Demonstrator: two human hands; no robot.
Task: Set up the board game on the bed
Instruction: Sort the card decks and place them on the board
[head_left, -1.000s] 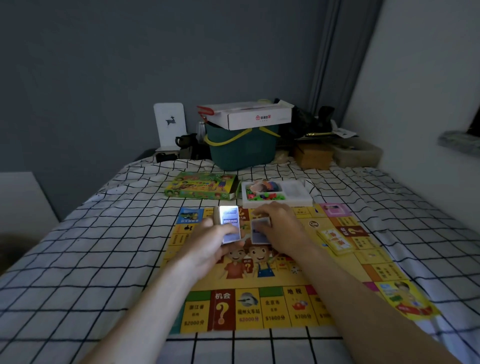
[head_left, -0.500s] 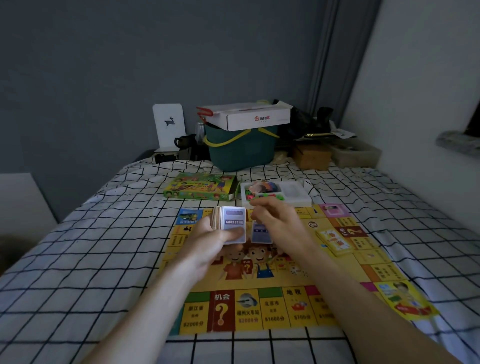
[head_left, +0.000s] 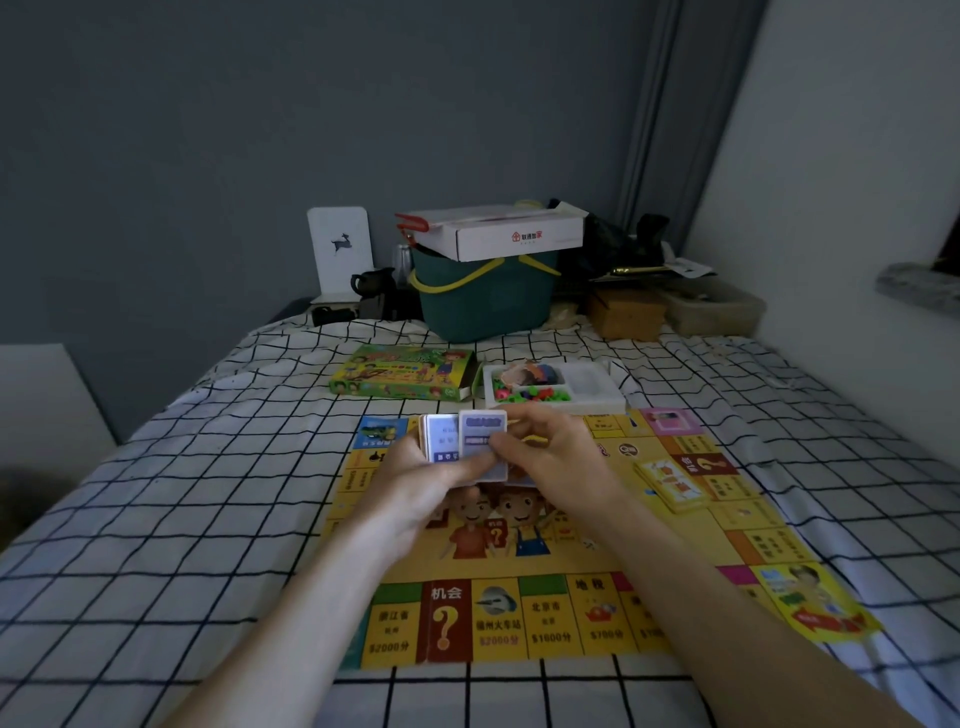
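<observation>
The yellow game board (head_left: 550, 587) lies unfolded on the checked bed sheet. Above its middle my left hand (head_left: 415, 483) holds a stack of pale blue-faced cards (head_left: 441, 439) upright. My right hand (head_left: 556, 457) pinches the front card (head_left: 483, 431) of that stack between thumb and fingers, slid a little to the right. A second small pile of yellow cards (head_left: 670, 480) lies on the board's right side. A colourful leaflet (head_left: 810, 603) rests at the board's near right corner.
Behind the board lie the green game box (head_left: 405, 374) and a white tray (head_left: 602, 395) with several small coloured pieces. Further back stand a teal basket (head_left: 483, 301) topped by a white carton (head_left: 498, 234), a white card stand (head_left: 340, 254), and clutter by the right wall.
Both hands have risen from the board with the cards. My right hand has come back to the stack and now pinches its front card, sliding it rightward.
</observation>
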